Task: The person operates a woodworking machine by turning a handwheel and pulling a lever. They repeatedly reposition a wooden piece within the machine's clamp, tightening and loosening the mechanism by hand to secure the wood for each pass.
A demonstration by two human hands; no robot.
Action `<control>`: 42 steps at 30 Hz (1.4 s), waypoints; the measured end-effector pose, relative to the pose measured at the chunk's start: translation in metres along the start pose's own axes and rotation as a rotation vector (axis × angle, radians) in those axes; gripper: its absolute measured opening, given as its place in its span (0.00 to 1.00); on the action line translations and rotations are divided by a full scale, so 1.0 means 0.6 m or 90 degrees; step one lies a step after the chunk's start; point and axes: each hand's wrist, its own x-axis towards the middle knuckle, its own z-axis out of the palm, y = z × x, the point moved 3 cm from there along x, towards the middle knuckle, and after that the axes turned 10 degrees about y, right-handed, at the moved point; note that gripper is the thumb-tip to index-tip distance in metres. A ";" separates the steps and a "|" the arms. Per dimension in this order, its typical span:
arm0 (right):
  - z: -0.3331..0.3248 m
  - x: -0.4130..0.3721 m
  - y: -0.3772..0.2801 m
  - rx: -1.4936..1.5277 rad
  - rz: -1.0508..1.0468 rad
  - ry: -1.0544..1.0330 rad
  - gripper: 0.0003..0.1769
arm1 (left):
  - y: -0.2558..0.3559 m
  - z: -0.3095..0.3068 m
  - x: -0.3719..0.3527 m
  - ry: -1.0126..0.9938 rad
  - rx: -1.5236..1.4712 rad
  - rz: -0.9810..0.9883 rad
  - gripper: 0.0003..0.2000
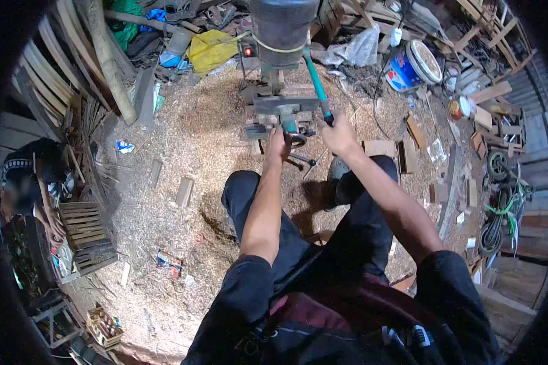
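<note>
Teal lever [316, 85] sits fist-gripped in my right hand [340, 135]. My left hand [278, 146] curls around a small part [290, 126] under the drill [283, 27]. Drilling stage, I judge; next needs 1 steady pull.

Sawdust-strewn floor [182, 140], wooden slat crate [85, 234] at left, blue bucket [415, 67], yellow bag [210, 50], timber scraps [492, 91] around

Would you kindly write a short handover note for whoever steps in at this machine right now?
Left hand: pressed against the machine table, below the head; whether it grips a piece is hidden.
Right hand: closed round the teal lever.
Machine: stands in the sawdust, red light on.
Wood blocks lie loose on the sawdust.
Done: both hands in place.
Left: probably the lever stroke; how far it has gone cannot be told.
</note>
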 end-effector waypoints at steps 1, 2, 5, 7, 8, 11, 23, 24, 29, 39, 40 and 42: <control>-0.001 -0.001 -0.005 0.002 -0.009 0.009 0.18 | -0.008 0.003 0.008 0.020 0.013 0.020 0.14; 0.004 -0.011 0.000 -0.004 0.008 0.012 0.19 | -0.026 0.015 0.002 0.029 0.028 0.037 0.13; 0.024 -0.010 0.014 -0.022 0.024 0.021 0.21 | -0.026 0.019 0.007 0.064 0.041 0.054 0.11; 0.045 -0.013 0.031 -0.041 0.018 -0.007 0.24 | -0.019 0.010 -0.007 0.078 0.038 0.055 0.11; 0.051 -0.014 0.042 -0.026 0.006 0.015 0.25 | -0.008 0.011 -0.008 0.088 0.029 0.068 0.10; 0.163 -0.018 0.133 0.000 -0.092 0.116 0.25 | -0.016 0.017 -0.010 0.101 -0.011 0.099 0.11; 0.259 -0.023 0.187 0.097 -0.156 0.154 0.18 | -0.011 -0.013 -0.013 0.111 -0.057 0.105 0.09; 0.252 -0.022 0.183 0.092 -0.144 0.136 0.18 | -0.008 -0.012 -0.013 0.105 -0.060 0.083 0.09; 0.168 -0.043 0.119 0.233 -0.236 0.189 0.24 | -0.024 0.008 -0.054 0.152 -0.085 0.149 0.23; -0.006 0.023 0.009 0.268 -0.087 -0.078 0.08 | -0.015 -0.034 -0.058 0.040 -0.039 0.158 0.29; -0.045 0.025 -0.026 0.260 -0.024 -0.135 0.08 | 0.002 -0.053 -0.057 0.020 -0.035 0.135 0.30; -0.090 0.054 -0.071 0.348 0.044 -0.216 0.07 | 0.077 -0.119 -0.061 0.162 -0.017 0.234 0.27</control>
